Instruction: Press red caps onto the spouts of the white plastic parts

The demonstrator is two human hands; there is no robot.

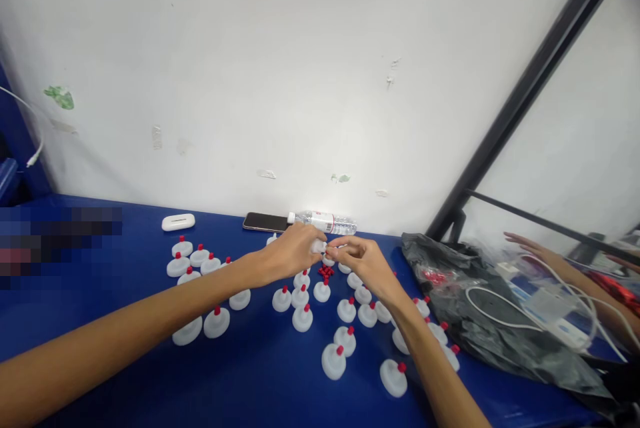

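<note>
My left hand (pixel 294 249) is closed around a white plastic nozzle piece (pixel 317 247), whose narrow tip points right. At that tip the thumb and fingers of my right hand (pixel 357 256) are pinched together; what they hold is too small to make out. Just below the hands lies a small pile of loose red caps (pixel 326 272). Around it stand several round white domed nozzle pieces, each with a red cap on its tip, such as a near one (pixel 334 361) and one on the left (pixel 217 323). My forearms hide some of them.
By the wall lie a phone (pixel 266 222), a clear water bottle (pixel 323 221) and a white case (pixel 179 222). On the right, a dark plastic bag (pixel 480 335) lies under a white cable and a clear bag of red pieces (pixel 436 277). Another person's arm (pixel 565 265) reaches in there.
</note>
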